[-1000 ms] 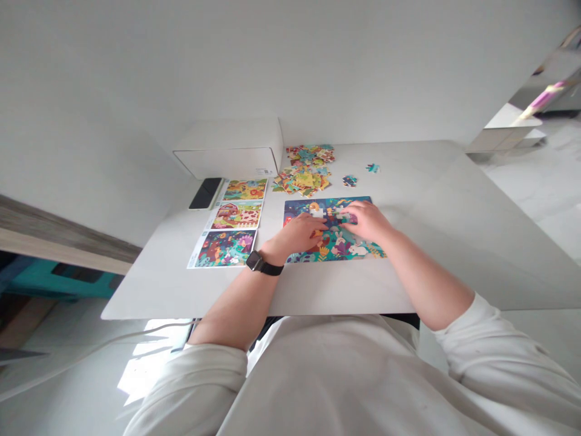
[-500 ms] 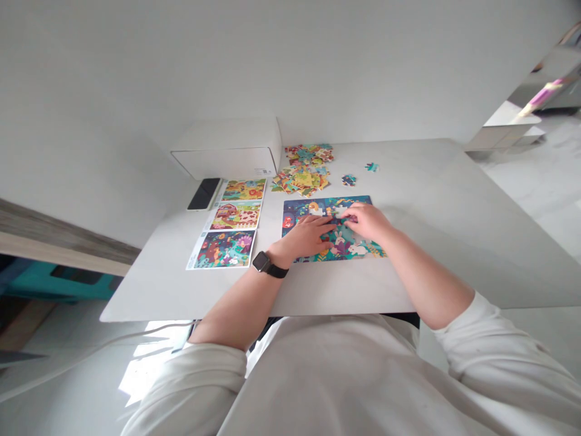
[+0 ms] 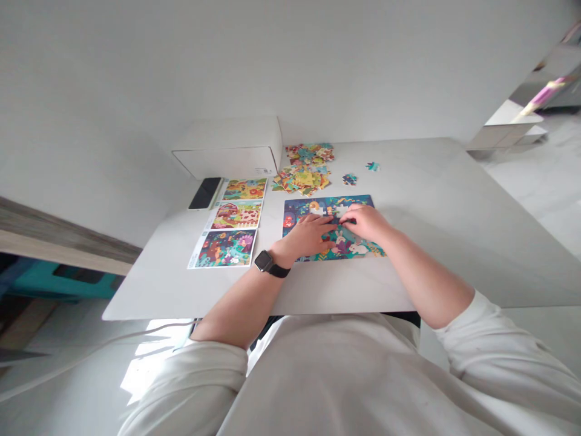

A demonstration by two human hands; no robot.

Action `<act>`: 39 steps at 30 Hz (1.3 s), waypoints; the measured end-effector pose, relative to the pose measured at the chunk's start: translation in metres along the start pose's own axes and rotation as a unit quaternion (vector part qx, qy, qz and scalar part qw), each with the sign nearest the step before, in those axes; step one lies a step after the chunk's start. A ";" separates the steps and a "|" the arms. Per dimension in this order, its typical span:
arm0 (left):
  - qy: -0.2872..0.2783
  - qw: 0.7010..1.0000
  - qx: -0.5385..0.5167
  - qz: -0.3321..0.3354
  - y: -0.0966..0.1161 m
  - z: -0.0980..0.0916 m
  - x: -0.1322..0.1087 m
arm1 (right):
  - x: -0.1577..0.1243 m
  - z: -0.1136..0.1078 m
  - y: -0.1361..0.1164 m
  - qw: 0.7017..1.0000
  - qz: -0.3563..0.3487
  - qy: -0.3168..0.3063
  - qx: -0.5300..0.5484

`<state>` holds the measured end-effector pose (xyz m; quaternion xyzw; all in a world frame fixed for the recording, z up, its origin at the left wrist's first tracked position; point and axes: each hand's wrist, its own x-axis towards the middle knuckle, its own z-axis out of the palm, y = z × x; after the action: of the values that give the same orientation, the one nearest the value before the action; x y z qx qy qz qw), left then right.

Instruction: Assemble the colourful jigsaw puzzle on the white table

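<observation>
A mostly assembled jigsaw puzzle (image 3: 358, 247) of a dark forest scene with white rabbits lies on the table. Pale gaps show in its upper middle. My left hand (image 3: 313, 233), a black watch (image 3: 271, 264) at its wrist, rests on the puzzle with fingers stretched out. From the right, my right hand (image 3: 362, 221) reaches over the same puzzle, thumb and fingers pinched beside the gaps. Whatever sits between those fingertips is hidden. Beyond the board lie two loose puzzle pieces, a dark blue piece (image 3: 349, 179) and a teal piece (image 3: 373, 166).
Several yellow and multicoloured pieces form a pile (image 3: 302, 177) behind the puzzle. Three picture cards, the nearest a forest card (image 3: 227, 248), line up on the left beside a phone (image 3: 206, 193). A white box (image 3: 227, 160) stands against the wall.
The right fingertips have shifted very slightly left and down over the puzzle. My left hand stays flat in place. The whole view has moved a little.
</observation>
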<state>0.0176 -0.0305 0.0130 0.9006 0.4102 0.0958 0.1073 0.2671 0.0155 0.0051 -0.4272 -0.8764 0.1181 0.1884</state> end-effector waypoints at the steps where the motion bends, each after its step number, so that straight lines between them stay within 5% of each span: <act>1: -0.003 1.000 0.006 0.004 0.001 -0.001 0.000 | 0.000 -0.002 -0.002 1.000 0.000 -0.006 -0.004; 14: 0.038 0.999 0.011 -0.023 -0.029 -0.011 -0.009 | -0.004 -0.012 -0.012 0.997 0.016 -0.068 -0.043; 26: 0.010 0.999 -0.046 0.027 -0.018 -0.007 -0.005 | -0.005 -0.017 -0.018 0.994 -0.016 -0.095 -0.050; 39: -0.018 1.000 0.000 -0.020 -0.010 -0.005 -0.002 | -0.002 -0.009 -0.023 0.991 -0.050 -0.109 -0.056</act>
<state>0.0081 -0.0247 0.0151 0.8937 0.4263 0.0770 0.1164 0.2559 0.0005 0.0211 -0.3770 -0.9174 0.1047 0.0734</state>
